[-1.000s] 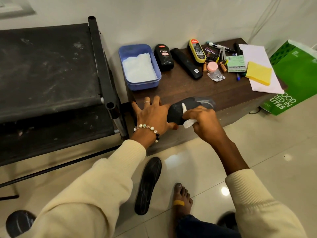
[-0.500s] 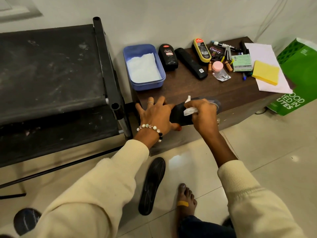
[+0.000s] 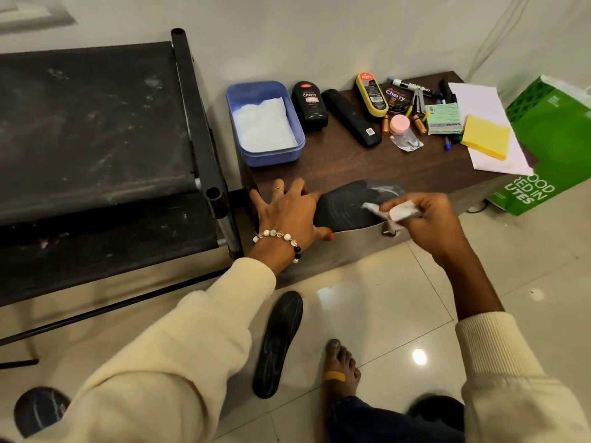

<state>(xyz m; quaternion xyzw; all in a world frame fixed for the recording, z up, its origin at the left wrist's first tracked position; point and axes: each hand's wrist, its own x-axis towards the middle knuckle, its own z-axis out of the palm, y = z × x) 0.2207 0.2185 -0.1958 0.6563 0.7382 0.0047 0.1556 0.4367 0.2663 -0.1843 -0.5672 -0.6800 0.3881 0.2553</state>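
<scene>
While the grip of the right hand (image 3: pixel 428 219) stayed pinched on the white cloth (image 3: pixel 401 213), it had slid toward the toe of the insole (image 3: pixel 345 207) at the worktop (image 3: pixel 351 164) edge; the left hand (image 3: pixel 287 215) pressed the heel flat, so wiping looked partway done.

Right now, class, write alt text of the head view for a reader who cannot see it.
The right hand pinches a white wipe against a black insole at the front edge of the table, while the left hand lies flat on the insole's other end. A second insole lies on the floor.
</scene>
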